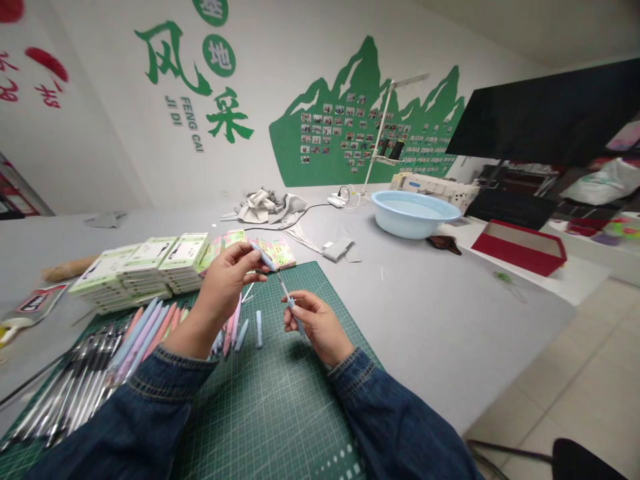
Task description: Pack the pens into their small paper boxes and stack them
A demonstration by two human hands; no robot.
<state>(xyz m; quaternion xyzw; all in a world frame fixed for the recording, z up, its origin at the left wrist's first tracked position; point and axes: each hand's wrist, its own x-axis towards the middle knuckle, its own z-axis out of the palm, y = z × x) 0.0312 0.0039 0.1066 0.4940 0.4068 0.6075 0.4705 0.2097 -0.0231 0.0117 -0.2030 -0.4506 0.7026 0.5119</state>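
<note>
My left hand [226, 281] is closed, pinching a light-blue pen barrel [265, 257] that slants down to the right. Lower and to its right, my right hand [320, 325] grips a light-blue pen section [297, 316]. A thin refill [283, 287] sticks up out of that section, its upper end close to the barrel; I cannot tell whether it enters. Under both hands lies a green cutting mat [265, 407]. A short blue pen piece [259, 329] and a pointed blue one [242, 335] rest on it, beside pink and purple pen parts [234, 325].
Many refills [75, 387] and coloured pen barrels [145, 333] lie at left, before stacked white-green boxes [147, 257]. Farther back are crumpled cloth [263, 205], a blue basin [413, 220] and a sewing machine [440, 189]. A red box [520, 250] stands at right.
</note>
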